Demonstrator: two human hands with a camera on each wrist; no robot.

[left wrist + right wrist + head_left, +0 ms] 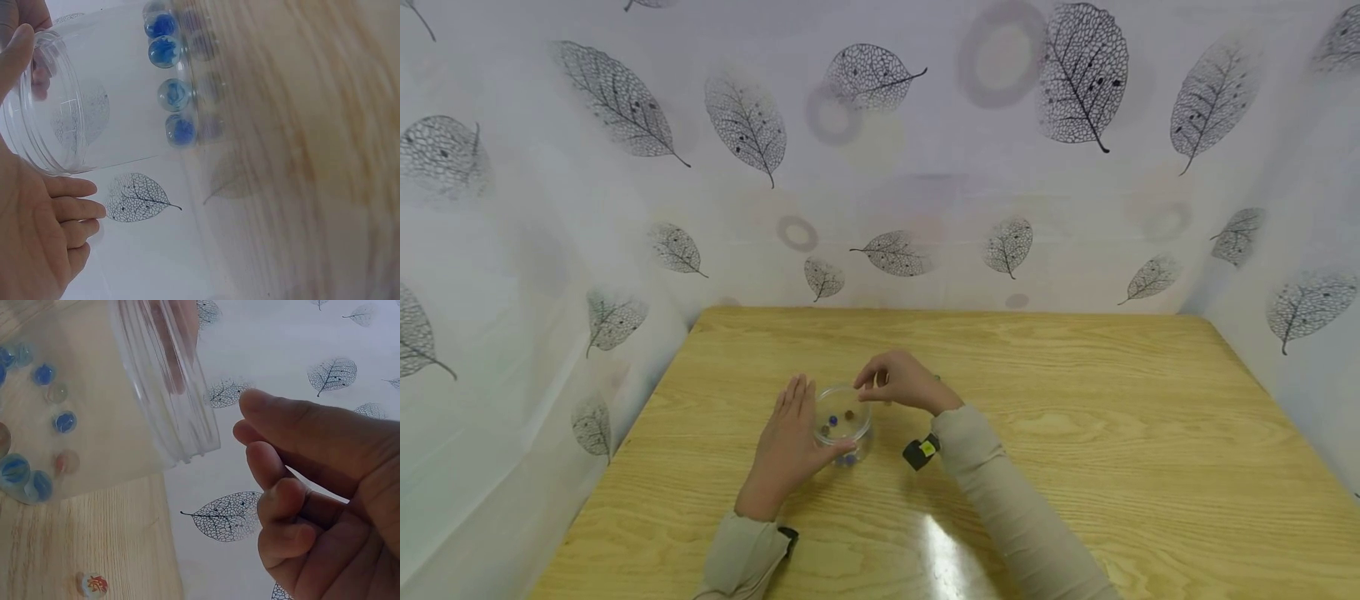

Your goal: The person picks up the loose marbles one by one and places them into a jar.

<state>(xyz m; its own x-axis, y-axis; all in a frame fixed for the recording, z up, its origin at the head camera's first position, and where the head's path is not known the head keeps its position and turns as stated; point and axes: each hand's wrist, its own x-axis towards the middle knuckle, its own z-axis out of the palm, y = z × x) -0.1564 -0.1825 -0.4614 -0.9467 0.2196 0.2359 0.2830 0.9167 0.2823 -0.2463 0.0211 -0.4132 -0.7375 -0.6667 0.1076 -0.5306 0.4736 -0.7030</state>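
A clear glass jar (866, 435) with no lid stands upright on the wooden table, several blue and brownish glass marbles (174, 94) at its bottom. My left hand (787, 440) rests against its left side, fingers straight, with the thumb at the near side of the rim. Just right of the rim is my right hand (901, 381), thumb and fingertips drawn together beside the opening. No marble shows at those fingertips in the right wrist view; whether they hide one I cannot tell. A white marble with red and yellow swirls (95, 584) lies on the table outside the jar.
The wooden table (1112, 433) reaches back to a white cloth (925, 192) printed with dark leaf skeletons, which also hangs at both sides. A black device with a yellow label (921, 451) sits at my right wrist. Light glares off the table's near part.
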